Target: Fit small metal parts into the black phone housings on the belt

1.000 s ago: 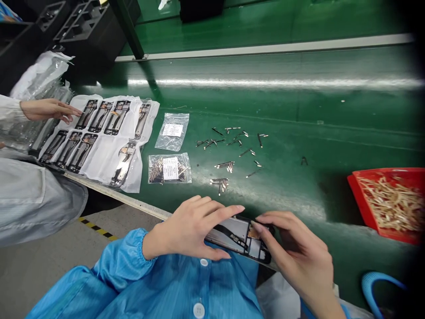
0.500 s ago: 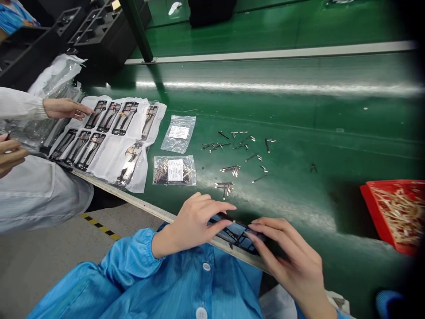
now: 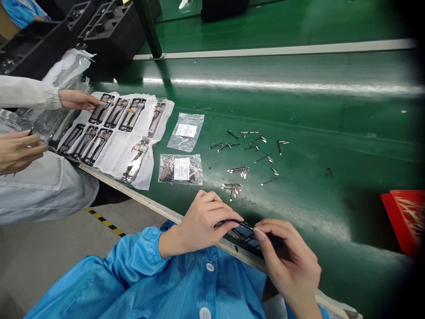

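My left hand (image 3: 206,221) pinches the left end of a dark phone frame (image 3: 246,230) between thumb and fingers, near the table's front edge. At the other end, the thumb and fingers of my right hand (image 3: 290,254) are closed on the frame's edge. Bluish panels show inside the frame; my fingers hide both ends. Beyond my hands lie small black flex cables (image 3: 238,170) with shiny metal ends, some in little heaps and others scattered. A clear bag (image 3: 166,169) packed with similar small parts lies left of them, below a flatter labelled bag (image 3: 194,141).
A co-worker's hand (image 3: 78,99) touches one of several phone frames in a white-lined tray (image 3: 113,153) at left; the other hand (image 3: 20,153) is nearer. A red bin (image 3: 392,217) with thin pale pieces stands right. Black boxes (image 3: 113,37) and a dark post (image 3: 148,29) rise behind.
The phone frame is tilted more, so its edge now faces me and less of its panels shows. The co-worker's far hand now touches a frame in the tray. My view has shifted slightly.
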{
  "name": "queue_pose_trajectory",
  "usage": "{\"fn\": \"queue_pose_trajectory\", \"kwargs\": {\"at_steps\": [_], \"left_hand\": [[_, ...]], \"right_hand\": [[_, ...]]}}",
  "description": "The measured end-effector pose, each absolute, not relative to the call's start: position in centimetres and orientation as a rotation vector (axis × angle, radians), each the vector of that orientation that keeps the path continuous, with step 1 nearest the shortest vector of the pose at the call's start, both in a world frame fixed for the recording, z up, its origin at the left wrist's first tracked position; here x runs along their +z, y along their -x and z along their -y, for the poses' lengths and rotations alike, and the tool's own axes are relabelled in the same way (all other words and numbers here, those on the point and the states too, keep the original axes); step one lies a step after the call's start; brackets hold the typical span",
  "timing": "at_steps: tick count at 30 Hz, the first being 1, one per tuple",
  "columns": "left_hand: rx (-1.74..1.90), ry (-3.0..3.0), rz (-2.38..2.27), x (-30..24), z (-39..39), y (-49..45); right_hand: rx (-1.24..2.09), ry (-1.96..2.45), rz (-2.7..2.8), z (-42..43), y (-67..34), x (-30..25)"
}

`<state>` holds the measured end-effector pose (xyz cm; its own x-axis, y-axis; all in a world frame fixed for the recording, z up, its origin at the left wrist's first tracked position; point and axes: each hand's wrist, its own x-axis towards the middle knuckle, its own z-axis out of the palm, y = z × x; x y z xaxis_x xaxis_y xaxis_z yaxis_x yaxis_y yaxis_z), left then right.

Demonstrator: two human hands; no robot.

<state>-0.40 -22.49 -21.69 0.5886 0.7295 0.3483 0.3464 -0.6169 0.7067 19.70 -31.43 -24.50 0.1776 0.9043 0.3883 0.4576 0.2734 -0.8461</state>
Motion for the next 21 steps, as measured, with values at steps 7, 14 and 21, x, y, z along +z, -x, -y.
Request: {"fn": "queue_pose_trajectory", "kwargs": {"at_steps": [7,14,21], "left_hand": [[0.963,-2.208,-0.8,-22.3,22.5,0.3],[0.912,-2.189,-0.852,-22.2,22.5,0.3],[0.846,-2.197,-0.907,-22.1,22.8,0.4]], "right_hand": [[0.314,1.285,1.578,31.4,-20.6,-24.3],[0.153,1.305,1.658,32.2,-21.4,-24.6],[0.152,1.285,1.657,32.5,-21.4,-25.2]]}}
